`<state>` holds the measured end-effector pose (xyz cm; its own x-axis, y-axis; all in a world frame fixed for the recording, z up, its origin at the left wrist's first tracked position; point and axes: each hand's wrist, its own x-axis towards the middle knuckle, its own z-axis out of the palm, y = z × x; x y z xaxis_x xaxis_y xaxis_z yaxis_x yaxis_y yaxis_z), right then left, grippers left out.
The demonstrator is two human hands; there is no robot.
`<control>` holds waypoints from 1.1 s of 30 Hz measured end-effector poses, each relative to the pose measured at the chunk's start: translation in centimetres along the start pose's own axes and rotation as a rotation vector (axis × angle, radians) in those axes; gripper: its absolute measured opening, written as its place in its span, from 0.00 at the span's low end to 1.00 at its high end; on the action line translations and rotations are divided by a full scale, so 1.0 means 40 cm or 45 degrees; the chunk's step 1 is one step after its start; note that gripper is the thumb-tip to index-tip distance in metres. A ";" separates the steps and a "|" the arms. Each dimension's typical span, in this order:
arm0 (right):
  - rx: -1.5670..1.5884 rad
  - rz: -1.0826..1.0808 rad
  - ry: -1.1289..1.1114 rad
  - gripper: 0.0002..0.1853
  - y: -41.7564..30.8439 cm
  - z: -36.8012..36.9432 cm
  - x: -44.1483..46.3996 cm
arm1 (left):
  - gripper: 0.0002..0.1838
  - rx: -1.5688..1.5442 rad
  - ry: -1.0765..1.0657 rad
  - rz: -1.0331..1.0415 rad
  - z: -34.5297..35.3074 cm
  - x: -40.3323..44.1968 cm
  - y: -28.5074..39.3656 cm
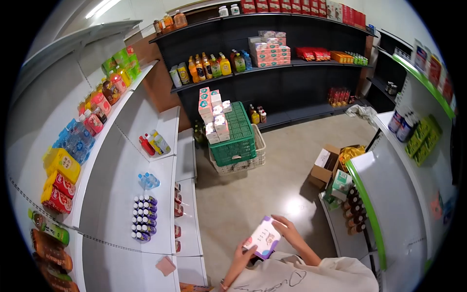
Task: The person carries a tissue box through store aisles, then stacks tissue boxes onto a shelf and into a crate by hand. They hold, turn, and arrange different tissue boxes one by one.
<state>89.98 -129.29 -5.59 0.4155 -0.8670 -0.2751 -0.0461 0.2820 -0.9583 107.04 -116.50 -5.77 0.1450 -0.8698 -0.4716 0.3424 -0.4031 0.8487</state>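
A white box with purple edges (263, 237) is held between both hands at the lower middle, in front of the light shirt. My left hand (242, 255) grips its lower left edge, with the thumb on the top face. My right hand (288, 230) holds its upper right side, fingers along the edge. Ahead on the floor, a green crate (233, 146) stands upside down on a white crate (261, 153). Small pink and white boxes (206, 110) are stacked on the green crate's left side.
On the left, white shelves (165, 194) hold purple bottles (144, 218), blue bottles (149, 180) and a pink cloth (165, 265). Dark shelves (311, 78) with drinks and boxes span the back. An open cardboard box (323, 173) stands near the green-edged right shelf (365, 204).
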 end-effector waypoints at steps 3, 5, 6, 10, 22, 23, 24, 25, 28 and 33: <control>0.090 -0.141 0.064 0.31 -0.077 0.040 0.173 | 0.31 -0.001 -0.090 0.026 -0.022 0.090 0.189; 0.252 -0.207 0.058 0.36 -0.128 0.066 0.293 | 0.31 0.097 -0.164 0.054 -0.048 0.180 0.286; 0.324 -0.215 0.031 0.38 -0.152 0.080 0.334 | 0.31 0.051 -0.198 0.055 -0.052 0.219 0.324; 0.462 -0.147 -0.153 0.50 -0.210 0.133 0.433 | 0.34 -0.095 -0.242 0.053 -0.092 0.346 0.381; 0.060 0.309 -0.454 0.49 -0.166 0.170 0.745 | 0.28 -0.254 0.086 -0.211 -0.206 0.695 0.368; 0.039 0.276 -0.476 0.49 -0.154 0.173 0.801 | 0.28 -0.187 0.091 -0.222 -0.210 0.718 0.435; 0.022 0.244 -0.496 0.48 -0.147 0.181 0.854 | 0.28 -0.117 0.097 -0.235 -0.225 0.748 0.482; -0.022 0.306 -0.493 0.48 -0.171 0.191 0.910 | 0.30 -0.015 0.060 -0.120 -0.262 0.810 0.477; -0.070 0.417 -0.479 0.48 -0.250 0.240 1.091 | 0.28 0.048 0.007 -0.145 -0.347 0.965 0.591; 0.006 0.410 -0.422 0.45 -0.331 0.346 1.444 | 0.23 0.034 0.039 -0.126 -0.541 1.310 0.720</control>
<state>127.15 -177.40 -7.73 0.6489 -0.5569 -0.5184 -0.2166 0.5180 -0.8275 144.58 -167.55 -11.22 0.1403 -0.8164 -0.5602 0.3316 -0.4944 0.8035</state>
